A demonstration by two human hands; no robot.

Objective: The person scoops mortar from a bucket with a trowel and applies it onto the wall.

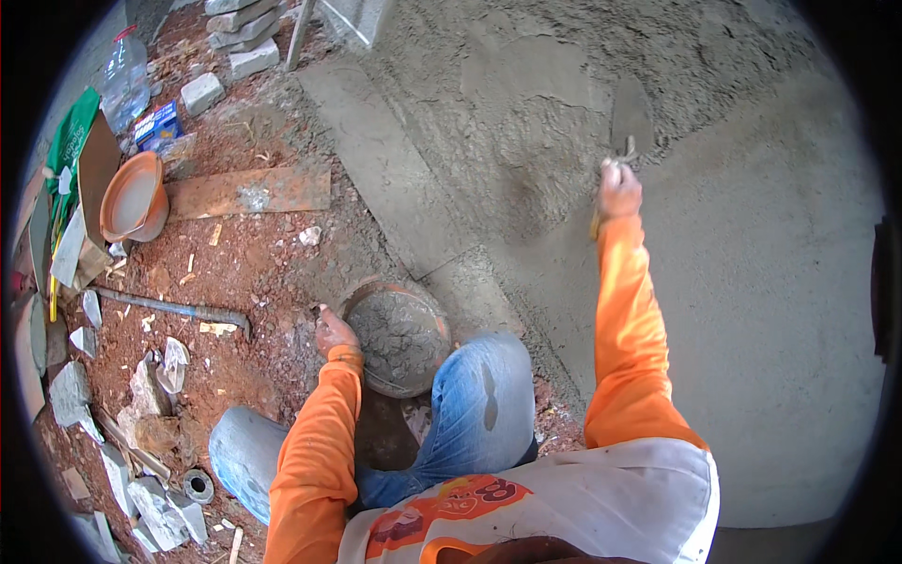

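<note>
Grey wet mortar (531, 183), head view: trowel (633, 113) at rough/smooth edge, R hand (620, 193) fingers wrapped round its handle; tilted blade could gouge. L hand (334, 334) by tub (445, 329) rim, fingers curled, grip unclear; knee (503, 367) bump might tip tub.

The left hand (335, 331) and right hand (619, 193) were bare, both arms bore long, creased orange sleeves (631, 329) reaching the wrists, the shirt (620, 489) was whitish with a red-and-orange print (456, 512), and the faded blue jeans (512, 376) showed dark patches (489, 383) at the right knee.
</note>
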